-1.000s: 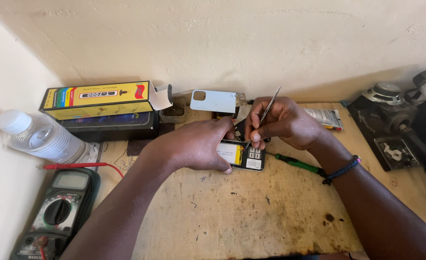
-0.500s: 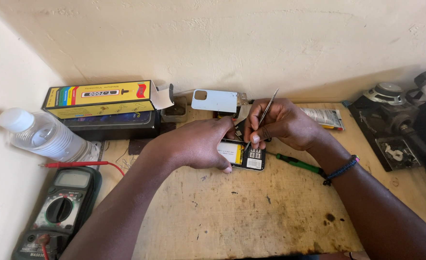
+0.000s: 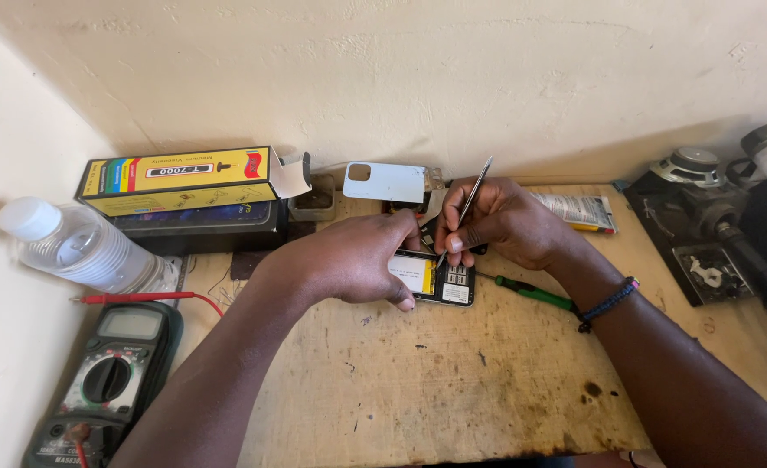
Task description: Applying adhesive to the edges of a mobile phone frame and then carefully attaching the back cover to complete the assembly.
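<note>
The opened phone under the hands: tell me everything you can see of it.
The phone lies flat on the wooden bench, back cover off, showing a yellow-and-white battery and a dark board with a white label. The left hand covers its left part, steadying it; the right hand points metal tweezers into its top edge.

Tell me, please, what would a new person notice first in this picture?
First, the two hands at the middle of the wooden bench: the left hand steadies an opened phone, and the right hand works metal tweezers into it. Next, the yellow box by the wall and the multimeter at the lower left.
</note>
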